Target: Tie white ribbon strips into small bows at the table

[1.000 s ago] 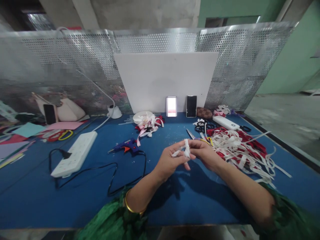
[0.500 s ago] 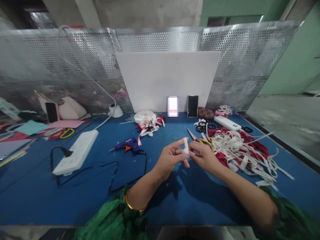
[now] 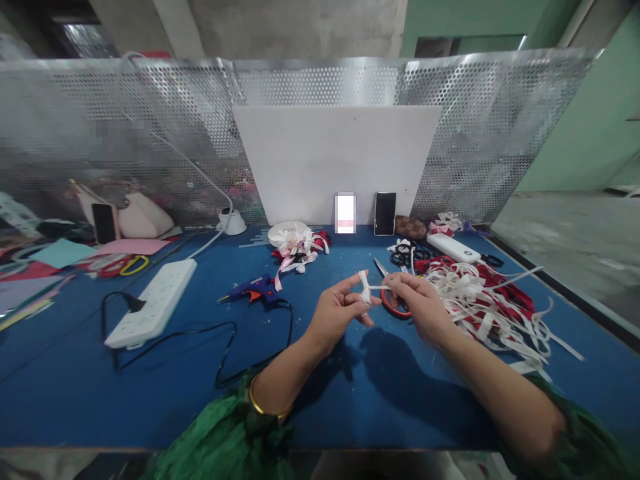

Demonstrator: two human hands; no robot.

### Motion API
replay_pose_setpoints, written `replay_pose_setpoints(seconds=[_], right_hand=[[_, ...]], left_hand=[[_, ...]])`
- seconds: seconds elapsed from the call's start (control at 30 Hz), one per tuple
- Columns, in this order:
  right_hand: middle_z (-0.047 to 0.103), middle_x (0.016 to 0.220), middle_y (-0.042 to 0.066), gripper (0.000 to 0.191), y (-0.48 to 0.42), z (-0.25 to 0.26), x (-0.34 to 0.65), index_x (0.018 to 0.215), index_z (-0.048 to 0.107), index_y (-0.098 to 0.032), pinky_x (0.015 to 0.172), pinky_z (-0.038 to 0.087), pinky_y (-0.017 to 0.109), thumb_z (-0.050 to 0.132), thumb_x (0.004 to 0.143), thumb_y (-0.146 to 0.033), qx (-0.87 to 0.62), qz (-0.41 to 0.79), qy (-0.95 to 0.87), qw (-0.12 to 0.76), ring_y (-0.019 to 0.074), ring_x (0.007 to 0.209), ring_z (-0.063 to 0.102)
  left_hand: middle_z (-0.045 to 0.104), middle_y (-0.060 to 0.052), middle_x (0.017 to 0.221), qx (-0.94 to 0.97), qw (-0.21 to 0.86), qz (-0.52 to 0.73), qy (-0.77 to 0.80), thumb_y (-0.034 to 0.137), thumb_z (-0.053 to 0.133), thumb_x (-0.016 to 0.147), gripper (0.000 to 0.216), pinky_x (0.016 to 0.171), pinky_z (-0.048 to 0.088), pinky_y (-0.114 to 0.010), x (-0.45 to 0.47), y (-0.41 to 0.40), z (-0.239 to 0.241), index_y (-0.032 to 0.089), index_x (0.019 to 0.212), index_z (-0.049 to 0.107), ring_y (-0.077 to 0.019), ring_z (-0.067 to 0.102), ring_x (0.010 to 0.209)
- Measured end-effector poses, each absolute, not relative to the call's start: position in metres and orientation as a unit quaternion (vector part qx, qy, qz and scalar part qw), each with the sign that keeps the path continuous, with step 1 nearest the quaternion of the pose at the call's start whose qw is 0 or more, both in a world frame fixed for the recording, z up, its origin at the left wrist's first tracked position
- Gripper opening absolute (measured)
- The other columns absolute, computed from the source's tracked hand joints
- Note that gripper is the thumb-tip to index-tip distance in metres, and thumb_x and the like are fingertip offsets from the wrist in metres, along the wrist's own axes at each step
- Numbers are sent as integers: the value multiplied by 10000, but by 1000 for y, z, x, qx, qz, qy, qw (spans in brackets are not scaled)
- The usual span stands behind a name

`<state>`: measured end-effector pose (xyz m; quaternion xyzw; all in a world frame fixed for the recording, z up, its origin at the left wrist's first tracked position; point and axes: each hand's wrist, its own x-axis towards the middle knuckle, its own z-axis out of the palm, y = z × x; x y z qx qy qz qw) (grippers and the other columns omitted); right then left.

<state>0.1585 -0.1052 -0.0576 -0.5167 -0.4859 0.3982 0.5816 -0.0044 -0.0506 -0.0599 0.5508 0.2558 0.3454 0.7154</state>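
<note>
Both hands are raised just above the blue table [image 3: 150, 387], near its middle, and meet over a small piece of white ribbon [image 3: 365, 290]. The left hand [image 3: 337, 310] is closed on it: thumb and fingertips pinch the folded ribbon, which stands up between them, at the right edge of that hand. The right hand [image 3: 417, 303] sits just beside it, its fingers curled, pinching a thin white strand that runs level from the folded piece to its fingertips. So the ribbon lies between the two hands, gripped by both and clear of the table.

Under the right hand lie scissors [image 3: 395, 308] with red handles, partly hidden by the fingers. To the right spreads a loose pile of white and red ribbon strips [image 3: 480, 297]. To the left of the hands lies a blue glue gun [image 3: 255, 291], its black cord looping toward a white power strip [image 3: 155, 303]. Further back lie some finished bows [image 3: 297, 250], and two phones [image 3: 385, 213] lean against a white board [image 3: 335, 153] in front of a perforated metal screen [image 3: 490, 133].
</note>
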Motion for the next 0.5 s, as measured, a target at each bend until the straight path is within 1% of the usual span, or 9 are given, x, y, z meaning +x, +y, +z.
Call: replay_pose_setpoints(seconds=[0.07, 0.17, 0.27, 0.4, 0.5], right_hand=[[506, 521, -28, 222, -107, -57, 155, 749, 566, -170, 521, 335, 236, 498, 855, -352, -490, 413, -476, 603, 105, 504, 456], [495, 514, -33, 252, -110, -55, 151, 703, 522, -172, 524, 352, 250, 463, 881, -340, -449, 451, -490, 596, 95, 455, 436], [485, 523, -39, 282, -111, -54, 148, 668, 464, -181, 551, 374, 255, 447, 898, -343, -437, 425, -512, 605, 92, 467, 444], [472, 528, -34, 296, -111, -53, 147, 688, 443, -190, 518, 355, 245, 397, 922, -365, -446, 392, -540, 597, 111, 519, 480], [455, 536, -37, 303, -114, -52, 146, 684, 421, -194, 521, 359, 247, 362, 938, -348, -458, 353, -576, 578, 102, 504, 451]], left_hand=[[715, -65, 790, 556, 713, 341, 256, 155, 673, 666, 674, 595, 502, -274, -3, -50, -64, 113, 1308, 472, -99, 587, 488], [702, -38, 743, 569, 711, 329, 250, 154, 657, 662, 648, 573, 501, -267, 0, -49, -73, 106, 1288, 496, -94, 570, 485], [698, -30, 742, 592, 699, 313, 251, 149, 639, 664, 625, 563, 501, -265, 3, -48, -83, 122, 1276, 516, -85, 553, 479], [701, -25, 774, 621, 673, 303, 262, 147, 622, 676, 625, 572, 508, -271, 3, -47, -88, 160, 1290, 507, -83, 553, 488], [704, -37, 804, 624, 668, 311, 261, 157, 621, 688, 611, 576, 510, -272, 2, -48, -87, 166, 1289, 511, -89, 566, 501]])
